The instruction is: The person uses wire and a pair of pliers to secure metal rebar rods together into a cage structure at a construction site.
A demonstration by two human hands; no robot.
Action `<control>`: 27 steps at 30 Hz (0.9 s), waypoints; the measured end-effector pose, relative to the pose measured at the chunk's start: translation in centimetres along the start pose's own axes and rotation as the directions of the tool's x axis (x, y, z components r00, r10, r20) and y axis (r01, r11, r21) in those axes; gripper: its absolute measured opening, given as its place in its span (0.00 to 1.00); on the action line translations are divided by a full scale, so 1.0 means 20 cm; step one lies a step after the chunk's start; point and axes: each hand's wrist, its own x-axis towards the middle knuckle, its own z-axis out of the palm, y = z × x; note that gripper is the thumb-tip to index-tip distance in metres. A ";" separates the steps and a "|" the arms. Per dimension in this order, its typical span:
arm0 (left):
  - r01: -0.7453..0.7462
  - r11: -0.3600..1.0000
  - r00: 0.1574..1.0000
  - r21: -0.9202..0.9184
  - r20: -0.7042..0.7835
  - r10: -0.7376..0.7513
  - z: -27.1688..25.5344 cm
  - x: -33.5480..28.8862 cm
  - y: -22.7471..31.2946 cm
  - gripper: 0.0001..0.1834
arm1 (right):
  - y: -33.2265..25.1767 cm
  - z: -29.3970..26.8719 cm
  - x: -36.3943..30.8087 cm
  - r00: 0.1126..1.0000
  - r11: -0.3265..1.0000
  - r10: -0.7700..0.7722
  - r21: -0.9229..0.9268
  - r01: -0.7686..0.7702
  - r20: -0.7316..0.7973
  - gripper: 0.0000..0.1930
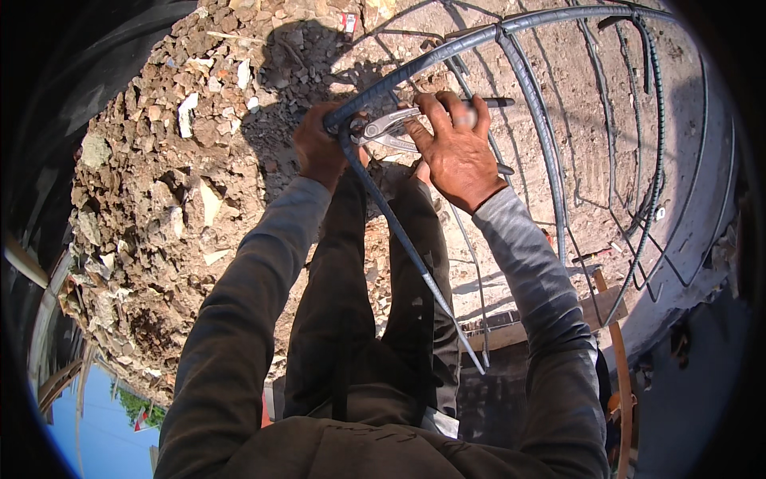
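My right hand [464,152] is closed on a pair of steel end-cutting pincers [386,121]. One dark handle end sticks out past its fingers, and the other shows lower, near the wrist. The pincer jaws point left, to the corner where a thick ribbed reinforcing bar [435,56] meets a thinner bar [387,209] slanting down towards me. At that corner my left hand [317,144] is wrapped round the steel, its fingers partly hidden behind the bars. Whether the jaws bite on a wire is too small to tell.
Broken rubble and soil [159,191] cover the ground at left. More bent bars and stirrups [545,120] spread to the right, casting shadows on the dirt. A wooden board [621,391] stands at lower right. My legs [339,295] are below the bars.
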 end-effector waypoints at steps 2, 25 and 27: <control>-0.024 0.999 1.000 0.021 -0.002 0.024 -0.01 0.01 0.03 0.15 | 0.03 -0.03 0.01 0.999 0.999 -0.034 0.008 0.034 -0.021 0.15; -0.450 0.893 0.832 0.011 0.369 0.415 -0.13 -0.11 0.69 0.32 | 0.17 -0.28 0.24 0.502 0.656 -0.196 0.493 -0.572 0.843 0.14; -0.543 0.810 0.792 0.224 0.458 0.404 -0.01 -0.05 0.69 0.40 | 0.26 -0.16 0.23 0.609 0.793 -0.212 0.499 -0.350 0.765 0.12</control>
